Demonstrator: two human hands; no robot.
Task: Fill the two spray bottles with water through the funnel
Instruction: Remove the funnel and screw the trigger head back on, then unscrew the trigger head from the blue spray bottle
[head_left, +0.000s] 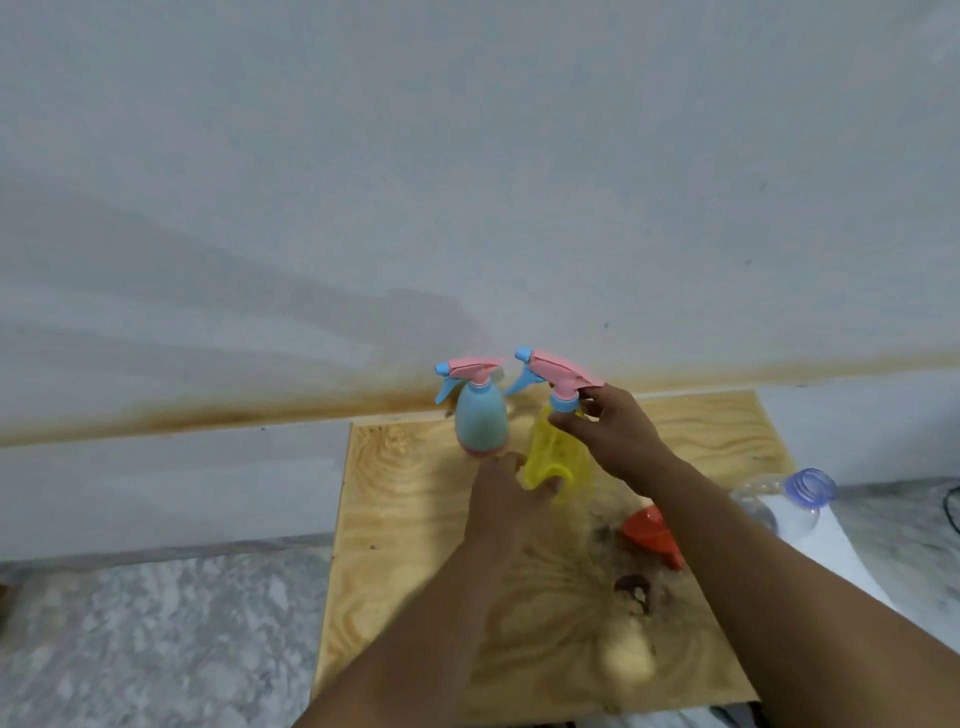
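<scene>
Nearest to us, the wooden board (415, 597) carries everything we need, and our two forearms reach out across it. On the right, the red funnel (652, 535) lies on its side, partly behind our right arm. It looks like stiff, light plastic, so we would lift it by the wide rim. Just beyond the board's right edge lies a clear water bottle (789, 499) with a bluish neck. We judge it thin-walled and easy to squeeze, so a grip round the middle should be gentle.

Farther out, our left hand (506, 506) reaches the base of the yellow spray bottle (556, 457), fingers against its lower body; blur keeps us from telling whether they wrap round it. Our right hand (615, 436) pinches the blue collar just under the pink spray head (558, 371), so the hands are apart, low and high on one bottle. It looks see-through, empty and light, likely to tip, so we hold the body firm while the collar turns.

Farthest, beside it, stands the blue spray bottle (480, 418), untouched, cap on, near the wall (467, 182).
</scene>
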